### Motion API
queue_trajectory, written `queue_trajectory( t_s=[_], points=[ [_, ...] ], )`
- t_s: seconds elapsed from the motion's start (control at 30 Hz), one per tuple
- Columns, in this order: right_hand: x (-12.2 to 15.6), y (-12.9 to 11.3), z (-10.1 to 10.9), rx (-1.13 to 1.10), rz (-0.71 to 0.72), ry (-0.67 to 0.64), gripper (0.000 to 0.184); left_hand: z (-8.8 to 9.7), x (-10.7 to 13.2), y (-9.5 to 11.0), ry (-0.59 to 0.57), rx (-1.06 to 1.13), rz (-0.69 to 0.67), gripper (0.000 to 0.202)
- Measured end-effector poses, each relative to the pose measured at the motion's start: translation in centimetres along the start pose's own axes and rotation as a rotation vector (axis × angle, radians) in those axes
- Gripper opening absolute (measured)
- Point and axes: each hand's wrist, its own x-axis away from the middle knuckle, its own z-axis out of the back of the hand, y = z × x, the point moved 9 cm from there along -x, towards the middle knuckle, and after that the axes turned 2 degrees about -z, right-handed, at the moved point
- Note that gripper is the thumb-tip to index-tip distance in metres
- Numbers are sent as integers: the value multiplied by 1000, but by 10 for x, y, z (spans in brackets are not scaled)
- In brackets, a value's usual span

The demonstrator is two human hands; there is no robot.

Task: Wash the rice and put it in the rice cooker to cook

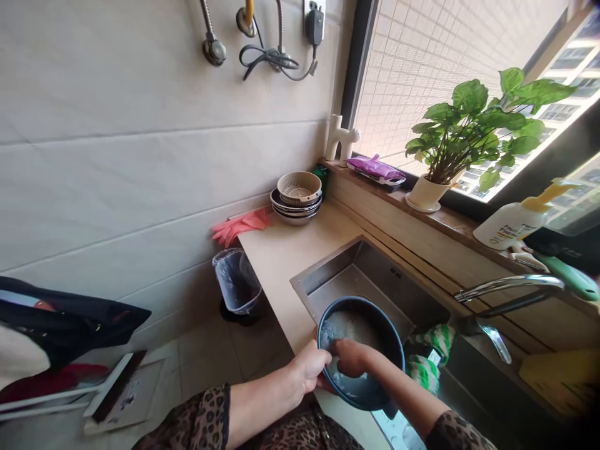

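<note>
A round dark blue pot (397,340) is tilted toward me over the near edge of the sink (323,284). My left hand (310,365) is closed on the pot's left rim, the thumb over the edge. Inside the pot is my right hand (352,357), its fingers curled down against the bottom and partly hidden. Whitish, cloudy wet stuff (344,325) coats the pot's inside; I cannot make out what it is, nor what the right fingers hold. A green and white striped cloth (424,373) lies just right of the pot.
A chrome faucet (510,284) reaches over the sink from the right. Stacked bowls with a beige strainer (300,187) stand at the counter's far end, beside pink rubber gloves (241,226). A lined trash bin (237,281) is below. The sill holds a potted plant (425,192) and pump bottle (510,225).
</note>
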Motion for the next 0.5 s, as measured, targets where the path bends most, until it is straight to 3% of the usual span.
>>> queue_trajectory(
  t_s=[0.17, 0.23, 0.33, 0.5],
  points=[
    [3, 55, 25, -32, -284, 204, 48, 2, 0, 1, -11, 22, -12, 48],
    [-4, 67, 26, -68, -341, 222, 46, 2, 1, 2, -13, 18, -13, 49],
    [-15, 65, 15, -157, -325, 158, 39, 2, 1, 3, -8, 22, -20, 48],
    [-18, 38, -13, -366, -230, -50, 39, 2, -3, -3, 7, 35, 17, 46]
  ],
)
